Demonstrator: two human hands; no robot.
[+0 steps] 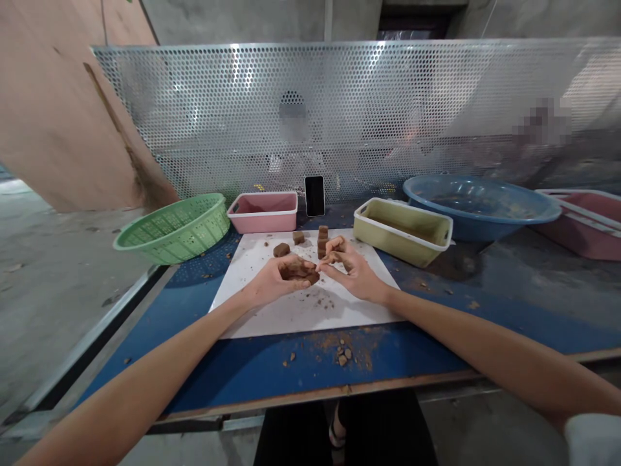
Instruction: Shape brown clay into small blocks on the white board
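Note:
My left hand [286, 275] is closed around a brown clay piece [312, 277] above the white board [262, 317]. My right hand [350, 268] meets it from the right, thumb and fingertips pinched at the edge of the same piece; whether a separate bit sits between those fingertips is too small to tell. Just behind my hands, a stack of brown clay blocks [323, 242] stands on the board. Two more lumps, a larger one [281, 249] and a smaller one [298, 237], lie behind my left hand. Crumbs are scattered over the board.
Along the back stand a green basket [194, 226], a pink basket [266, 222], a phone [315, 196], a yellow-green basket [398, 239], a blue basin [475, 223] and a dark pink basket [587, 233]. Clay crumbs [343, 355] lie near the blue table's [208, 382] front edge.

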